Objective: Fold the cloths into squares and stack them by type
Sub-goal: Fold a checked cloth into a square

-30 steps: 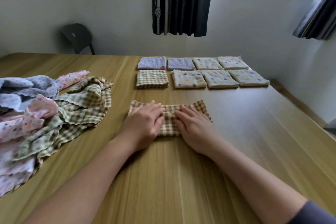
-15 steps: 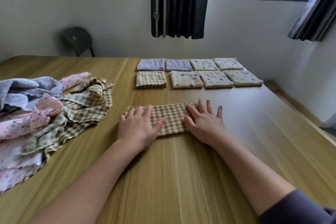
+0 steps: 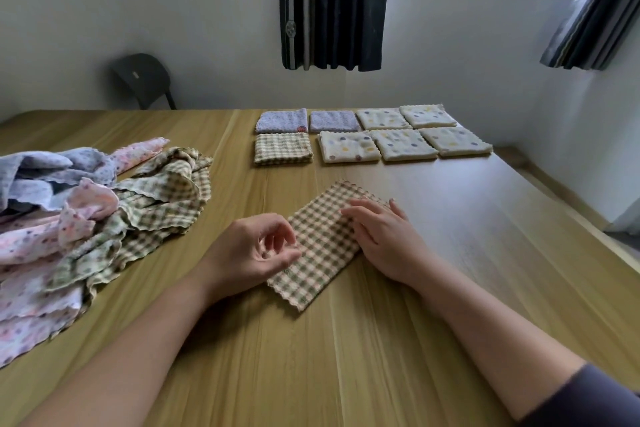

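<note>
Checked cloth strip (image 3: 322,246) has swung from crosswise to one o'clock; right hand (image 3: 384,239) flat on it, left hand (image 3: 252,253) curled alongside, grip unclear; second fold due.

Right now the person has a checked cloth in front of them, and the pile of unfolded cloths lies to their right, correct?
Not quite. The pile of unfolded cloths lies to the person's left, as the head view shows. The rest is right: a checked cloth lies on the table in front of them, with the right hand resting flat on it.
</note>
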`<state>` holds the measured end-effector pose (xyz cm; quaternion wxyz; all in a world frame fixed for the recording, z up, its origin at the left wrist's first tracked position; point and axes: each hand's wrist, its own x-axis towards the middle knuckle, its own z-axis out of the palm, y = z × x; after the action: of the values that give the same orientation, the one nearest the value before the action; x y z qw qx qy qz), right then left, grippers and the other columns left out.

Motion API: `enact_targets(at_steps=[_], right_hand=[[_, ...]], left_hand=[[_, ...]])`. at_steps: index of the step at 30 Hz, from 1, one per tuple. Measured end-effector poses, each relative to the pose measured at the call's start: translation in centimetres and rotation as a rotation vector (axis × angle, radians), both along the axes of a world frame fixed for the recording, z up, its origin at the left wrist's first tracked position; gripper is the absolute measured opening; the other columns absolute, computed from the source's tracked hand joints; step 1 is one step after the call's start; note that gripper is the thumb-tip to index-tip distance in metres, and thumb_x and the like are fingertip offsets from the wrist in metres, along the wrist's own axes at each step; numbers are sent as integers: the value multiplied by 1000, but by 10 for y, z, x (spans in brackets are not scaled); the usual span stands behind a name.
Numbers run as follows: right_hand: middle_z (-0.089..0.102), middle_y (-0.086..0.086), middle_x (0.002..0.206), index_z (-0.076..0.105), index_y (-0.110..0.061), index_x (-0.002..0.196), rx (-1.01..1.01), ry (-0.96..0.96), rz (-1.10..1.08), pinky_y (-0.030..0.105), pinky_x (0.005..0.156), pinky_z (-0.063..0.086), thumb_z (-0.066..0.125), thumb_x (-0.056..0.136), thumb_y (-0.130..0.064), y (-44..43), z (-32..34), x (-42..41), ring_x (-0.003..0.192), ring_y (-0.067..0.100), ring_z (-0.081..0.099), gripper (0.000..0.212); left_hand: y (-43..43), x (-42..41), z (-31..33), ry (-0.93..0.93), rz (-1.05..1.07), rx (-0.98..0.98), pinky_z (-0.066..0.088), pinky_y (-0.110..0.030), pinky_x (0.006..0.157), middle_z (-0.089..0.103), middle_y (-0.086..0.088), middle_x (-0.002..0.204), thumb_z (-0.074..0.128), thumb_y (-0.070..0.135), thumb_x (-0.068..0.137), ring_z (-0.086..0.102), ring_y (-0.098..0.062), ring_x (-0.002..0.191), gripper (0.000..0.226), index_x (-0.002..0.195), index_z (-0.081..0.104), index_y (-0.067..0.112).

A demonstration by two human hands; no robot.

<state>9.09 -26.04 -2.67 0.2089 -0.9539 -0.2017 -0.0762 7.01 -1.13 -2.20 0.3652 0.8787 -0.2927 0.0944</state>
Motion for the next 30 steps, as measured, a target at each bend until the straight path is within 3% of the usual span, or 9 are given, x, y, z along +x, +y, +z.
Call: enact_targets(at_steps=[4,9,12,15,17,19,24,28,30], right_hand=[[47,-6,142,55,-24,129,47,-94,76,43,119,9,47,93,-11,-2,-1,-9,135,12,39,39],[56,-6,134,51,-26,132,-39,-184,278,37,113,25,53,79,-36,9,-8,-33,127,10,47,53],[67,-2,114,63,-21,118,43,-171,251,34,91,51,46,84,-35,20,-10,-40,103,15,62,41],[72,2,100,69,-14,106,157,-190,198,37,73,56,48,86,-20,21,-6,-38,88,18,67,30],[72,1,94,70,-12,106,242,-164,195,35,70,55,51,87,-15,18,-4,-39,81,14,67,27],[71,-4,92,69,-12,109,340,-108,189,31,68,53,54,89,-11,14,-3,-41,77,9,64,25],[68,-9,99,66,-18,106,410,-41,218,28,74,54,61,87,-15,6,-1,-37,89,6,65,20],[66,-7,119,61,-23,120,241,-54,354,30,91,51,62,86,-21,8,-3,-37,109,7,61,34],[67,-6,118,63,-22,123,215,-30,357,30,94,48,56,89,-24,7,-1,-38,109,9,61,35]], left_hand=[[5,5,-3,124,-37,186,42,-13,81,54,17,97,72,57,68,52,-2,97,30,84,65,33],[-14,2,-11,9,103,84,37,-19,69,56,16,76,68,39,83,51,-3,76,18,75,57,28],[-12,-3,-7,45,43,47,40,-14,68,57,15,80,66,55,77,53,-3,77,30,78,60,26],[-2,-3,-7,-57,-32,266,40,-23,87,55,16,105,63,72,64,49,2,100,55,98,60,29],[3,-1,-7,-61,-51,256,42,-32,96,53,16,119,68,68,65,49,-1,114,60,111,58,31],[5,-1,-6,-91,-37,165,48,-37,94,57,12,121,74,48,73,52,-5,116,45,111,60,28],[12,-4,-3,-10,-34,-142,48,-31,97,68,6,115,67,37,77,57,-7,118,25,97,69,21],[7,-11,-3,-44,-47,-155,55,-33,70,71,9,91,67,27,79,69,-10,84,20,94,69,15],[3,-12,-2,-61,-49,-152,53,-29,66,70,10,87,66,29,82,67,-9,79,18,93,69,15]])
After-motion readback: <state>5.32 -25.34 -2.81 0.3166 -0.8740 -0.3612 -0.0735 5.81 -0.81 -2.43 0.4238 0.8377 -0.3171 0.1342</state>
